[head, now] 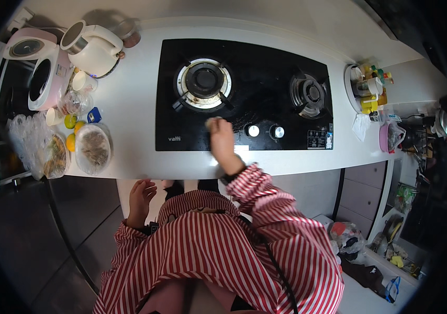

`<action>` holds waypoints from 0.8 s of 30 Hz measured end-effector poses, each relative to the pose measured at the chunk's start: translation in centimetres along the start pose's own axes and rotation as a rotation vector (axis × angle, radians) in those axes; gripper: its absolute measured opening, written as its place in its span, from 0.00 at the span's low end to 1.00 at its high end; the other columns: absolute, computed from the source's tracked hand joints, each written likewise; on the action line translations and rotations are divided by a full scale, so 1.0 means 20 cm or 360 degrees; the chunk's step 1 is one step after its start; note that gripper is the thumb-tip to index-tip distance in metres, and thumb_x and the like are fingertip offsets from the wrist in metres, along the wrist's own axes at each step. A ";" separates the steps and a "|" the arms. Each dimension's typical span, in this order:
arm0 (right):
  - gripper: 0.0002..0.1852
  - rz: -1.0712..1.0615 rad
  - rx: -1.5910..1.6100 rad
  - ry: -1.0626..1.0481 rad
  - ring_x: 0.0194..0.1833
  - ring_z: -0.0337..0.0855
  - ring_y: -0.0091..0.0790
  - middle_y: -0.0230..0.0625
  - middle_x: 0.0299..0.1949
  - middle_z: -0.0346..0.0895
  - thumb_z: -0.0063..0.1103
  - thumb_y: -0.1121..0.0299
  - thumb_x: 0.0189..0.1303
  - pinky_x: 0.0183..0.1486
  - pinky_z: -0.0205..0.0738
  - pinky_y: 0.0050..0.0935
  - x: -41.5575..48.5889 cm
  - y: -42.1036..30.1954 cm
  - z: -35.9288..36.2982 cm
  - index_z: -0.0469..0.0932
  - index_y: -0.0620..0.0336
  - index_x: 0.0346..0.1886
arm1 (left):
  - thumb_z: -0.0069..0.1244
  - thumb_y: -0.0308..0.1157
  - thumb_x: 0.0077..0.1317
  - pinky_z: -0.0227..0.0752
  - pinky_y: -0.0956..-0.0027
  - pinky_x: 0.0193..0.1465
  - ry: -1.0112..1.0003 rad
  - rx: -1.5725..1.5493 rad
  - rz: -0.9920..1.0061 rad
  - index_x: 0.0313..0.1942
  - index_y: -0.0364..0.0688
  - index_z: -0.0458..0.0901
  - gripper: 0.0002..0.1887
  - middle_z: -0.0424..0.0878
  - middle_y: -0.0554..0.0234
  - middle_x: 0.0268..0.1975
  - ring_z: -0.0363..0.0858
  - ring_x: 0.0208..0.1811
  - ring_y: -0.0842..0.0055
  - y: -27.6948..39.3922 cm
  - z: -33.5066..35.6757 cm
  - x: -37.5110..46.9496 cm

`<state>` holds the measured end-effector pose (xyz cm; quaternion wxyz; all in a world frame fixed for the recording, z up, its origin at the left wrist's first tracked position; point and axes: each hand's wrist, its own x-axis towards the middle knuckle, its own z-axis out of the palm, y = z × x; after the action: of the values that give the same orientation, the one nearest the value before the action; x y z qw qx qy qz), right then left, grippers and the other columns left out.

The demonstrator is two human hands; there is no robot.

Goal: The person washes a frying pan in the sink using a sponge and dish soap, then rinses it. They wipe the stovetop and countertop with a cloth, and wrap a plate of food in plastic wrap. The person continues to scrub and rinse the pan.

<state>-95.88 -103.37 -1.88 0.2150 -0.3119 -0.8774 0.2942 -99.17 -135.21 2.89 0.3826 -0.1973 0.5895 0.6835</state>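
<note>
My right hand [222, 139] is pressed over the front of a black glass gas cooktop [255, 90], left of two silver control knobs. Its fingers close over a small yellowish pad [209, 124], mostly hidden beneath them; the exact kind cannot be told. Wet streaks and droplets mark the glass near the knobs. Behind the hand lies the large left burner [204, 80], its pale ring stained brown. A smaller burner [310, 93] sits at the right. Below the counter's front edge hangs my left hand [141, 198], fingers loosely bent and apart, holding nothing.
On the left of the white counter [135, 117] stand a white electric kettle [94, 49], a pink appliance [47, 78], paper cups, citrus fruit and a plastic-covered bowl [92, 149]. Condiment containers crowd a tray [350, 88] at the right. Bags [347, 235] lie low on the right.
</note>
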 end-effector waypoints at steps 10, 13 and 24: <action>0.18 -0.0203 -0.0625 0.0274 0.38 0.70 0.45 0.44 0.38 0.69 0.50 0.79 0.53 0.38 0.68 0.36 0.02 0.05 -0.09 0.74 0.70 0.50 | 0.40 0.34 0.70 0.72 0.68 0.47 -0.0093 0.0061 -0.0068 0.43 0.40 0.75 0.10 0.80 0.61 0.40 0.78 0.41 0.73 -0.01 0.07 0.04; 0.13 -0.0038 0.0013 0.0158 0.37 0.70 0.43 0.42 0.34 0.70 0.50 0.75 0.51 0.38 0.67 0.38 -0.02 -0.15 0.21 0.75 0.63 0.43 | 0.40 0.35 0.70 0.72 0.68 0.47 -0.0090 0.0086 -0.0105 0.43 0.41 0.75 0.09 0.80 0.61 0.40 0.78 0.41 0.73 0.00 0.02 0.07; 0.15 0.0034 -0.0407 0.0379 0.34 0.71 0.46 0.44 0.30 0.72 0.52 0.87 0.43 0.36 0.66 0.40 -0.23 0.04 -0.16 0.75 0.65 0.38 | 0.42 0.36 0.68 0.71 0.69 0.47 -0.0138 0.0171 -0.0155 0.44 0.41 0.74 0.10 0.79 0.62 0.39 0.78 0.41 0.73 0.11 -0.15 0.14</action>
<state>-90.44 -104.83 -0.96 0.2728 -0.3787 -0.8727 0.1434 -103.16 -137.32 1.71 0.4507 -0.1753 0.5979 0.6393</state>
